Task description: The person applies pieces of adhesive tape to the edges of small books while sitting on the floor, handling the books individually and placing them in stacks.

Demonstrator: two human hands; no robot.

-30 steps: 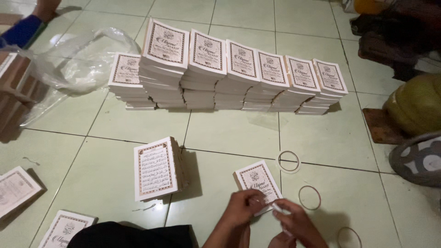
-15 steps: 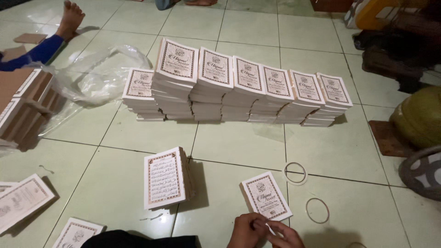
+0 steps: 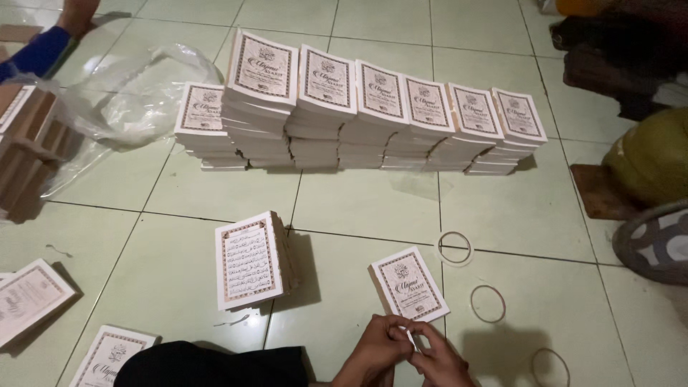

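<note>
Booklets lie bundled [image 3: 408, 284] on the tiled floor [image 3: 179, 287], just beyond both hands. The left hand [image 3: 376, 344] and right hand [image 3: 438, 356] pinch a thin, pale thing between the fingertips; what it is I cannot tell. The bundle looks light, bendable paper, best gripped at its long edges.

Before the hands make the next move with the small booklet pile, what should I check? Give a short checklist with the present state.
1. Left hand and right hand meet near the booklet pile: ok.
2. Pile lies flat on the tiled floor, edges even: ok.
3. Something thin and pale between the fingers; what it is: cannot tell.
4. Spare rubber bands on the floor at the right: ok.
5. Row of stacked booklets stands apart from the hands: ok.
</note>
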